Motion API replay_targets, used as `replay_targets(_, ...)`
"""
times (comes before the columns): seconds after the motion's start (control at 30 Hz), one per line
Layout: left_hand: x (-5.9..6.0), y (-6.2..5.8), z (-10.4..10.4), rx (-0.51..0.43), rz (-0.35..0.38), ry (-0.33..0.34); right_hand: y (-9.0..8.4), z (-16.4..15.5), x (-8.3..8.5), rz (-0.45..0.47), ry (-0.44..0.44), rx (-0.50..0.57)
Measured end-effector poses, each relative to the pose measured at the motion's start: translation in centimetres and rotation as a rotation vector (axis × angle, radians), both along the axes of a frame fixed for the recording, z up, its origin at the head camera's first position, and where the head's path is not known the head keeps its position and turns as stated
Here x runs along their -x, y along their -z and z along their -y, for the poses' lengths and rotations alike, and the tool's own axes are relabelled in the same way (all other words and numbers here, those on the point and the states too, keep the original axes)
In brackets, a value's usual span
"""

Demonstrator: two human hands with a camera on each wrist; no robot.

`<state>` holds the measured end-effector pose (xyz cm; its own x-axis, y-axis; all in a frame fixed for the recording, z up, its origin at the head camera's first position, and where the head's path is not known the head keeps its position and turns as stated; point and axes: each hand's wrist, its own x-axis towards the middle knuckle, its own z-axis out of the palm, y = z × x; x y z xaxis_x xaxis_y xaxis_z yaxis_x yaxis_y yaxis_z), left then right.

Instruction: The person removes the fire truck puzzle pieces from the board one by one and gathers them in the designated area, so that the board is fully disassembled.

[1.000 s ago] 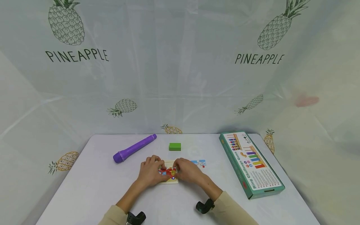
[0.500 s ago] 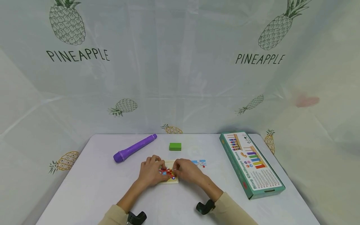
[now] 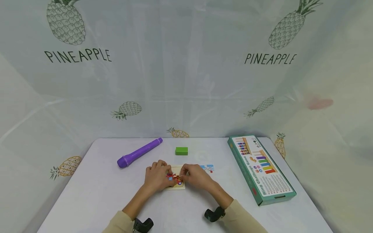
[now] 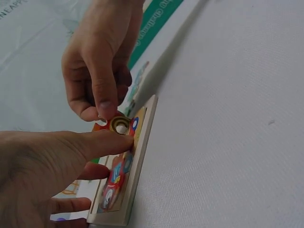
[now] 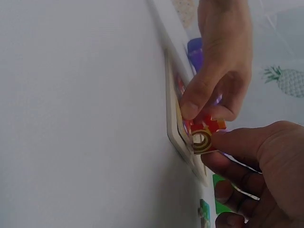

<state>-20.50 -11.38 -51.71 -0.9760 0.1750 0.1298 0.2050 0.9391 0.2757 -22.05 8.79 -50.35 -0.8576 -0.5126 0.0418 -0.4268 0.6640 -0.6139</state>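
Note:
A shallow wooden puzzle board [image 3: 175, 188] lies on the white table in front of me, with red and blue picture pieces [image 4: 115, 180] in its frame. My left hand [image 3: 157, 176] rests over the board's left part. Its thumb lies straight across the pieces, and the other fingers reach the far side. Over the board's right part, my right hand [image 3: 195, 176] pinches a red puzzle piece [image 5: 203, 138] with a yellow ringed circle between thumb and forefinger. This piece is tilted up from the board in the right wrist view. My fingers hide part of the picture.
Blue puzzle pieces [image 3: 208, 168] lie just beyond my right hand. Behind the board sits a green block [image 3: 181, 151]. A purple microphone-shaped stick [image 3: 140, 153] lies at back left, and a green game box [image 3: 262, 171] at right. A pineapple-print curtain [image 3: 186, 81] hangs behind.
My right hand has tilted the red piece up and shifted very slightly to the right. My left hand stays nearly in place on the board.

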Motion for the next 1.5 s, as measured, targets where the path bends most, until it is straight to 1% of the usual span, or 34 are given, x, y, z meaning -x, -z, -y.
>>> replay_targets(0.13, 0.1, -0.1, -0.1, -0.004, 0.007, 0.003, -0.4, -0.5, 0.1, -0.004, 0.008, 0.011)
replay_targets(0.23, 0.1, -0.2, 0.0, -0.02, 0.013, 0.011, -0.8, -1.0, 0.2, -0.006, 0.034, 0.017)
replay_targets(0.43, 0.0, 0.0, 0.3, -0.028, 0.018, 0.017, -1.0, -2.8, 0.1, 0.033, 0.063, 0.043)
replay_targets(0.67, 0.0, 0.3, 0.8, -0.014, -0.011, 0.053, -0.6, -6.4, -0.2, 0.125, 0.115, 0.046)
replay_targets(0.83, 0.0, 0.6, 0.8, -0.008, -0.041, 0.058, -0.4, -8.7, -0.5, 0.146, 0.172, 0.039)
replay_targets(0.93, -0.1, 0.8, 0.7, -0.003, -0.079, 0.06, -0.3, -9.6, -0.4, 0.156, 0.226, 0.028)
replay_targets(1.03, -0.3, 1.0, 0.4, -0.005, -0.108, 0.064, -0.3, -10.2, -0.4, 0.167, 0.289, 0.012)
replay_targets(1.13, -0.4, 1.0, 0.2, -0.014, -0.11, 0.064, -0.3, -10.4, -0.4, 0.178, 0.338, -0.002)
replay_targets(1.33, -0.5, 0.9, 0.1, -0.009, -0.085, 0.055, -0.3, -10.5, -0.4, 0.186, 0.366, -0.009)
replay_targets(1.5, -0.4, 1.0, 0.1, -0.001, -0.082, 0.051, -0.2, -10.7, -0.2, 0.197, 0.377, -0.006)
